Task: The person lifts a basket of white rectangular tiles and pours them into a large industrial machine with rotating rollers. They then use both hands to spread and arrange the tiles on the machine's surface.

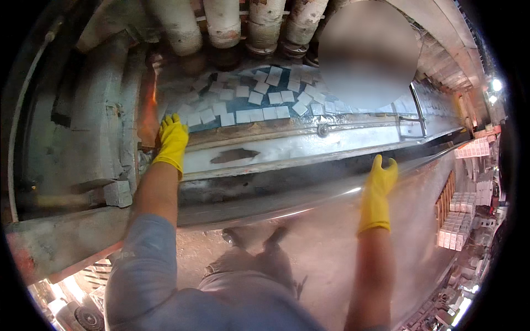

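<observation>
Many thin, pale square tiles (269, 113) lie on a dark, wet-looking belt (243, 103). Some form a row along its near edge, and others are scattered and overlapping behind. My left hand (173, 139), in a yellow rubber glove, reaches over the metal rim to the row's left end. Its fingers are stretched out beside the leftmost tiles; whether they touch one is unclear. My right hand (379, 190), in a matching glove, hovers over the near side of the machine, right of centre. Thumb and fingers stand apart there, with nothing seen between them.
A metal rail (287, 144) runs along the belt's front, and a rounded shiny edge (276, 212) lies nearer me. Thick pale pipes (222, 25) descend at the back. A blurred round patch hides the back right. Stacked pale blocks (457, 223) stand at far right.
</observation>
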